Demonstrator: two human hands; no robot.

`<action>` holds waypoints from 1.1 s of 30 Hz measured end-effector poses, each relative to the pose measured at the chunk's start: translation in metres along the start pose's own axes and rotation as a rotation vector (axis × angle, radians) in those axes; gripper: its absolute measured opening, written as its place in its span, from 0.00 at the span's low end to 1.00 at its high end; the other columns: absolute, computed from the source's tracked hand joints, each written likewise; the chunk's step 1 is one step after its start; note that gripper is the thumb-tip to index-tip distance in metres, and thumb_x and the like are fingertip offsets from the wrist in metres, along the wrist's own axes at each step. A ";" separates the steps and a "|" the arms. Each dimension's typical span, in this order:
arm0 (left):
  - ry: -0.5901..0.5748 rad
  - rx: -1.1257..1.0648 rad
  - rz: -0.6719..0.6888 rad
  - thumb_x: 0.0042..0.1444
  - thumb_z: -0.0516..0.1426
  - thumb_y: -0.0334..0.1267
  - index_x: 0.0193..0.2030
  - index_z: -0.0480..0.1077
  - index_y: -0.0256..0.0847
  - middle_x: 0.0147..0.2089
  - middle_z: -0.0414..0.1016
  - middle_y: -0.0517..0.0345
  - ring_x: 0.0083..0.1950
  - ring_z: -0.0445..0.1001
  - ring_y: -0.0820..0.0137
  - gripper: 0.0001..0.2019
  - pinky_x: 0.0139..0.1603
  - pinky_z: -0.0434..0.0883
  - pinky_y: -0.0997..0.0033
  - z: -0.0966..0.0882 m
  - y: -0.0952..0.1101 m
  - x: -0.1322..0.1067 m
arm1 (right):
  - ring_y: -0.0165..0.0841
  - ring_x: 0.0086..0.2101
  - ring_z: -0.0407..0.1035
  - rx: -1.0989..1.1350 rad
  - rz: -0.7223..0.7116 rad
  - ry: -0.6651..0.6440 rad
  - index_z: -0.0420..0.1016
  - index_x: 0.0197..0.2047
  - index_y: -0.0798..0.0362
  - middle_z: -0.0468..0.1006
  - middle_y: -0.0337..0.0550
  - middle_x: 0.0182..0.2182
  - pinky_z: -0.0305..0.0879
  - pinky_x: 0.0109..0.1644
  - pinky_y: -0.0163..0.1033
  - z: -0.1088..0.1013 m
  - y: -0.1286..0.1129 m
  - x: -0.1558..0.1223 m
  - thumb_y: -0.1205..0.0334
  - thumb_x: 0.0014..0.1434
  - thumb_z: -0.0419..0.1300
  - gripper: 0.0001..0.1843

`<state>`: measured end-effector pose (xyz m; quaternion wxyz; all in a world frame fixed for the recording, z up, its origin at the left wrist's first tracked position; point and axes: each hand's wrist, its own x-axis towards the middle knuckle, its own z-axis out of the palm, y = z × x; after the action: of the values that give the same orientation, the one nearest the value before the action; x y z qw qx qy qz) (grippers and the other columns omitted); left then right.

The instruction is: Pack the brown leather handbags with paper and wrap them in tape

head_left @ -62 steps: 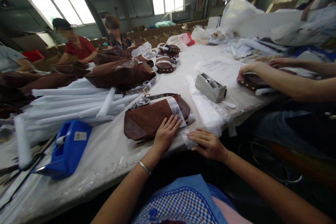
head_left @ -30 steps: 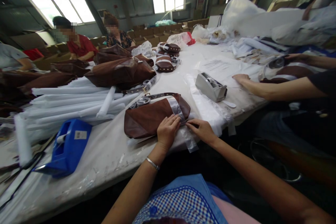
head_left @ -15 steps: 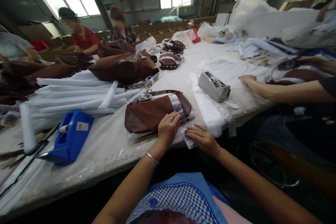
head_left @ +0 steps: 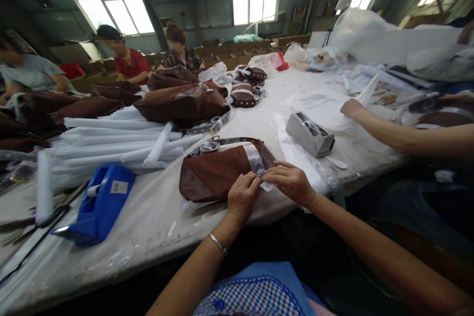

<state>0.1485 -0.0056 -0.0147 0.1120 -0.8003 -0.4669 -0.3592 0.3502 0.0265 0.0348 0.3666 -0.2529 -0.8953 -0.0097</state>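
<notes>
A brown leather bag (head_left: 217, 173) lies on the white table (head_left: 148, 222) near its front edge, with a studded strap along its top and a clear plastic band (head_left: 255, 158) wrapped across its right part. My left hand (head_left: 242, 196) rests on the bag's lower right corner with its fingers curled over the edge of the plastic. My right hand (head_left: 292, 182) meets it from the right and pinches the loose end of the plastic at the bag's corner.
A blue tape dispenser (head_left: 98, 202) sits front left, a grey one (head_left: 310, 134) to the right. White paper rolls (head_left: 118, 143) and more brown bags (head_left: 181, 101) lie behind. A co-worker's arm (head_left: 400, 133) reaches in from the right; other people sit far left.
My right hand has come up from the table edge to the bag's corner and closed on the plastic. My left hand curled tighter. The co-worker's hand lifted a white roll.
</notes>
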 end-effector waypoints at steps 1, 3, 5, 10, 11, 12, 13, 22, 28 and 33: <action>0.013 -0.010 -0.004 0.66 0.56 0.35 0.46 0.72 0.45 0.47 0.79 0.58 0.52 0.77 0.68 0.05 0.62 0.70 0.63 0.000 0.000 -0.001 | 0.33 0.46 0.78 0.014 0.034 -0.012 0.79 0.50 0.45 0.84 0.39 0.44 0.68 0.61 0.47 0.001 0.005 0.005 0.72 0.65 0.54 0.18; 0.019 -0.038 -0.006 0.66 0.55 0.34 0.46 0.72 0.45 0.45 0.80 0.60 0.54 0.76 0.68 0.05 0.63 0.70 0.63 0.001 -0.001 -0.002 | 0.36 0.51 0.75 0.043 0.105 -0.031 0.81 0.47 0.44 0.83 0.38 0.46 0.68 0.61 0.48 0.004 0.013 0.014 0.71 0.64 0.56 0.16; -0.002 -0.063 -0.003 0.66 0.55 0.33 0.46 0.71 0.45 0.45 0.80 0.60 0.56 0.76 0.68 0.06 0.64 0.70 0.63 0.001 -0.002 -0.004 | 0.38 0.56 0.71 0.067 0.177 -0.033 0.82 0.42 0.44 0.82 0.37 0.49 0.69 0.61 0.48 0.009 0.021 0.021 0.69 0.63 0.59 0.12; -0.035 -0.042 -0.010 0.65 0.56 0.33 0.45 0.71 0.44 0.47 0.79 0.58 0.51 0.77 0.69 0.05 0.63 0.71 0.63 -0.001 -0.003 -0.003 | 0.40 0.54 0.71 0.154 0.327 -0.062 0.83 0.33 0.44 0.80 0.38 0.51 0.68 0.61 0.50 0.022 0.036 0.034 0.62 0.58 0.68 0.03; -0.034 -0.035 -0.009 0.65 0.56 0.33 0.46 0.71 0.44 0.48 0.79 0.58 0.51 0.77 0.69 0.05 0.63 0.71 0.63 -0.001 -0.003 -0.003 | 0.41 0.54 0.71 0.169 0.362 -0.073 0.83 0.32 0.44 0.80 0.38 0.51 0.68 0.61 0.50 0.024 0.039 0.037 0.61 0.56 0.69 0.01; -0.029 -0.028 -0.006 0.65 0.56 0.33 0.47 0.71 0.43 0.48 0.79 0.58 0.50 0.77 0.69 0.06 0.63 0.71 0.64 0.000 -0.003 -0.003 | 0.41 0.53 0.71 0.181 0.396 -0.083 0.82 0.31 0.44 0.80 0.39 0.51 0.67 0.61 0.51 0.026 0.042 0.038 0.60 0.54 0.71 0.02; -0.023 -0.021 -0.002 0.65 0.56 0.33 0.49 0.71 0.43 0.49 0.79 0.58 0.50 0.77 0.69 0.07 0.63 0.71 0.64 0.000 -0.003 -0.003 | 0.42 0.53 0.71 0.192 0.423 -0.095 0.81 0.30 0.45 0.79 0.40 0.51 0.66 0.61 0.51 0.027 0.045 0.040 0.59 0.52 0.72 0.04; -0.114 0.002 0.106 0.64 0.54 0.31 0.65 0.64 0.40 0.63 0.72 0.54 0.57 0.73 0.64 0.22 0.61 0.72 0.64 -0.008 -0.005 0.002 | 0.40 0.52 0.70 0.371 0.479 -0.059 0.69 0.36 0.49 0.76 0.45 0.51 0.65 0.58 0.48 0.034 0.061 0.035 0.51 0.52 0.71 0.17; -0.177 -0.032 -0.005 0.58 0.56 0.30 0.69 0.60 0.39 0.65 0.71 0.53 0.55 0.73 0.63 0.30 0.56 0.75 0.63 -0.012 0.001 0.011 | 0.39 0.49 0.72 0.394 0.539 -0.008 0.69 0.37 0.48 0.78 0.44 0.49 0.66 0.56 0.46 0.040 0.057 0.036 0.50 0.54 0.68 0.15; -0.175 -0.053 -0.023 0.59 0.56 0.29 0.70 0.59 0.40 0.64 0.72 0.56 0.55 0.74 0.64 0.31 0.57 0.74 0.64 -0.011 0.002 0.011 | 0.39 0.46 0.75 0.193 0.601 0.063 0.76 0.45 0.46 0.81 0.42 0.45 0.70 0.53 0.46 0.007 0.079 0.023 0.49 0.58 0.64 0.14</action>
<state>0.1481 -0.0047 0.0008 0.0456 -0.8260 -0.4743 -0.3011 0.3681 0.1068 0.0316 0.4029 -0.4696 -0.7656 0.1761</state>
